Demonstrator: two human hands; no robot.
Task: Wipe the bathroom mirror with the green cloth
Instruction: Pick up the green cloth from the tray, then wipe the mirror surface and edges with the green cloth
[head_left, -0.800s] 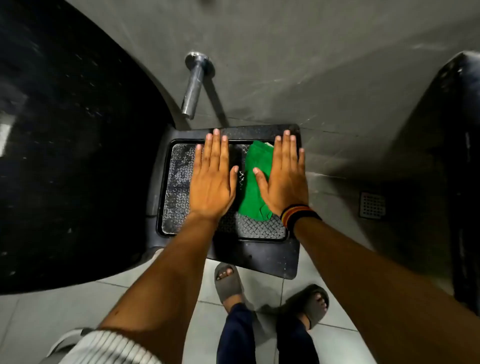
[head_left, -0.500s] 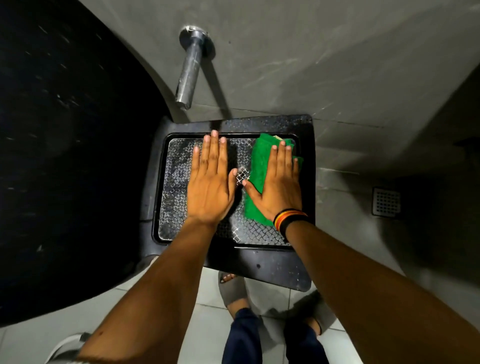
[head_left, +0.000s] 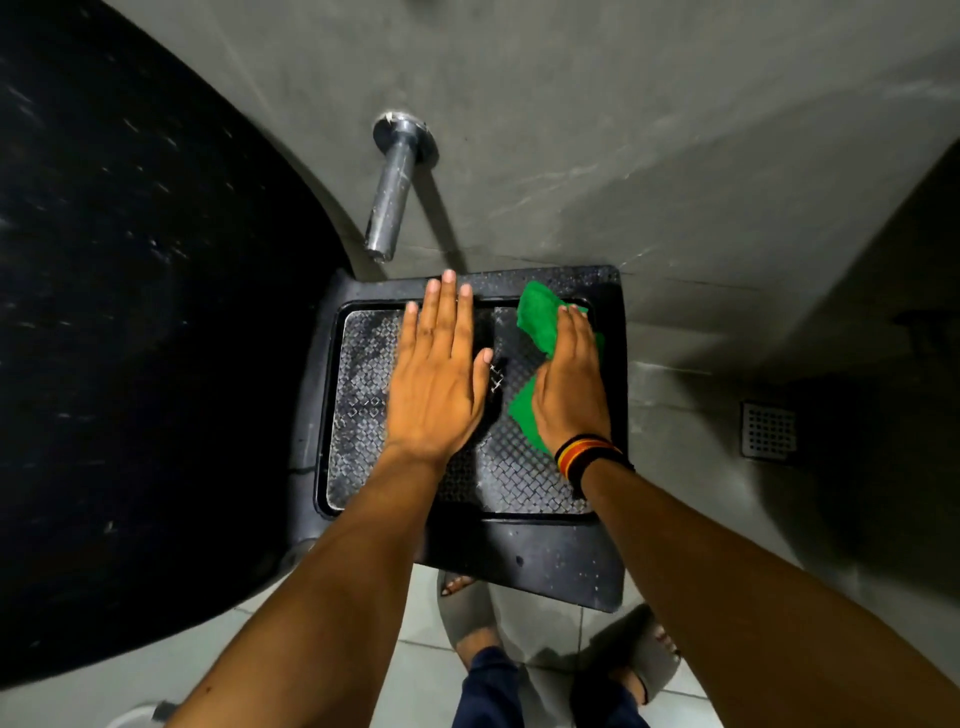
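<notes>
The green cloth (head_left: 539, 318) lies on the right half of a black stool's (head_left: 519, 564) patterned seat. My right hand (head_left: 571, 387), with a striped band at the wrist, lies on top of it. Its fingers curl into the fabric, which bunches up at the far end. To the left of the cloth, my left hand (head_left: 436, 387) rests flat on the seat with fingers straight and spread, holding nothing. No mirror is in view.
A metal tap pipe (head_left: 389, 200) sticks out of the grey wall just beyond the stool. A large black speckled rounded surface (head_left: 130, 338) fills the left side. A floor drain (head_left: 769, 431) is at the right. My feet in grey slippers (head_left: 467, 610) stand below the stool.
My right hand has slid rightward and forward over the cloth and its fingers have curled, bunching the fabric. The left hand stays flat on the seat. The view has shifted slightly.
</notes>
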